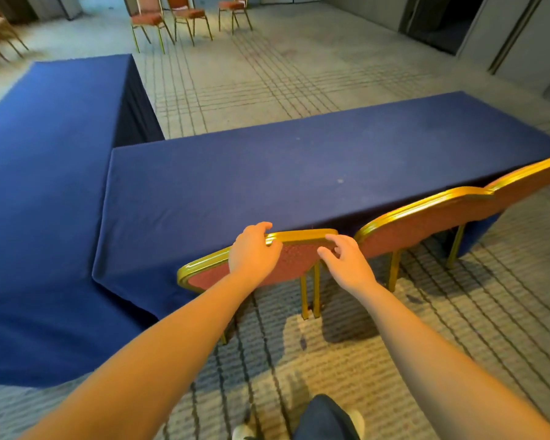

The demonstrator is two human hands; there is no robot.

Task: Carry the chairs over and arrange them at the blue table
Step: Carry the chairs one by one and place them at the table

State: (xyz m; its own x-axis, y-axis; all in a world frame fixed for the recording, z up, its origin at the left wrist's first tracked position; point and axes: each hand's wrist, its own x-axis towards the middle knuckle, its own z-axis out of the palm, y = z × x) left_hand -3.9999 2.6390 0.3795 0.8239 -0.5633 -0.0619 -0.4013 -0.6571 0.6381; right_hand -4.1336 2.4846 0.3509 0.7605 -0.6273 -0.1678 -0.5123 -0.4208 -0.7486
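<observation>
The table [267, 173] fills the middle. The chair [296, 260] stands against its near edge, with a second chair [426, 223] just beside it on the right. Spare chairs [150, 19] wait well apart across the room. The metal frame looks stiff and fairly light, and the gold rail [302, 237] looks smooth, so its two corners seem the surest hold. The left hand [253, 254] curls over the rail. The right hand [346, 262] is loosely spread at the right corner, not wrapped round it.
</observation>
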